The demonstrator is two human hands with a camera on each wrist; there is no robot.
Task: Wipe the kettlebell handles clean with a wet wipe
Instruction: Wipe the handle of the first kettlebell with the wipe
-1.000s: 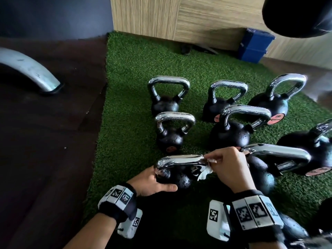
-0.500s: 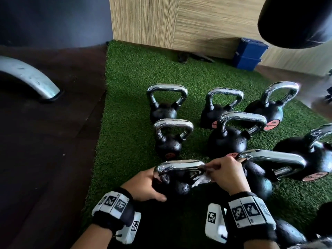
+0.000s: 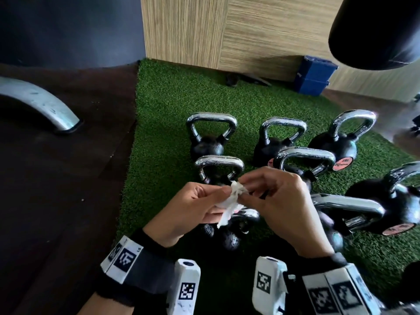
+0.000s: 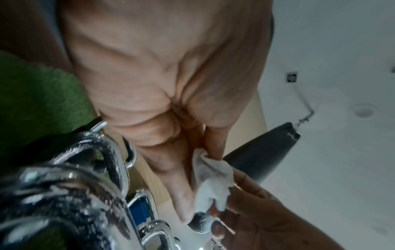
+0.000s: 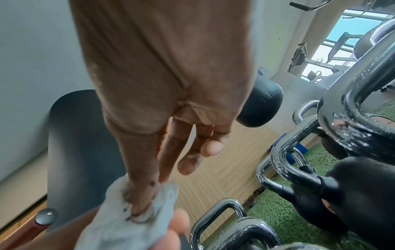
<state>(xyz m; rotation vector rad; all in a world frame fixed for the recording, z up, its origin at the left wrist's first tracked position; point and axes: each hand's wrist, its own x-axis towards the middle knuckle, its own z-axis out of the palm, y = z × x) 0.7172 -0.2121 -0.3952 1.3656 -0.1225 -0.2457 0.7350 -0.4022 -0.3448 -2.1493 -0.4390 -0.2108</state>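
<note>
Both hands are raised above the kettlebells and hold a crumpled white wet wipe (image 3: 231,201) between them. My left hand (image 3: 200,208) pinches its left part, and my right hand (image 3: 272,196) pinches its right part with thumb and forefinger. The wipe (image 4: 211,184) shows between the fingertips in the left wrist view, and the same wipe (image 5: 132,219) is wrapped round my right thumb in the right wrist view. Below the hands stands the nearest small kettlebell (image 3: 229,237), its chrome handle (image 3: 247,215) partly hidden. Several more black kettlebells with chrome handles (image 3: 211,119) stand behind on the green turf (image 3: 170,110).
A larger kettlebell (image 3: 350,205) lies close on the right. A black punching bag (image 3: 375,30) hangs at top right. A blue box (image 3: 314,75) sits by the wood wall. Dark floor and a grey metal machine foot (image 3: 38,103) lie left of the turf.
Both hands left the nearest kettlebell and rose above it. The left hand let go of the bell and now holds the wipe together with the right hand.
</note>
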